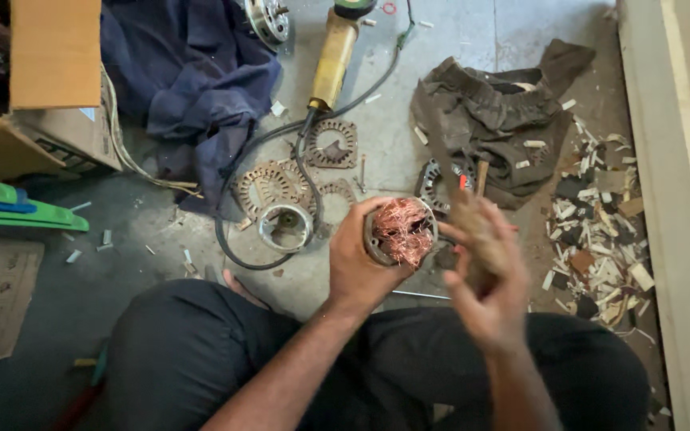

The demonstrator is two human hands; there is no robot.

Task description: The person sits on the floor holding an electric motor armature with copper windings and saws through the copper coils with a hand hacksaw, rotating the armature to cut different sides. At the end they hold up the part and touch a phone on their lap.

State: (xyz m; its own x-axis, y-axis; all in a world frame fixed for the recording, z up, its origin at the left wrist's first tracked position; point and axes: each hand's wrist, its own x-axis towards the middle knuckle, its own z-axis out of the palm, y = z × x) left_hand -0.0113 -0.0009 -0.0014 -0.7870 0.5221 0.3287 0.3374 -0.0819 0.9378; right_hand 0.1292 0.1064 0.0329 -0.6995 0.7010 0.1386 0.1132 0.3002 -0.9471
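Left hand (pixel 358 267) around copper-wound stator (pixel 401 231)

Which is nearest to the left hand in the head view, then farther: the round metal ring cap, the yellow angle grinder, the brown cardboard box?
1. Round metal ring cap, just left of the left hand.
2. Yellow angle grinder, above, farther back.
3. Brown cardboard box, far left.

Grey concrete floor (pixel 441 48), dusty and chip-strewn — pale wall base (pixel 680 199) along the right edge, cardboard box (pixel 49 72) upper left, rumpled blue cloth (pixel 193 72) beside it.
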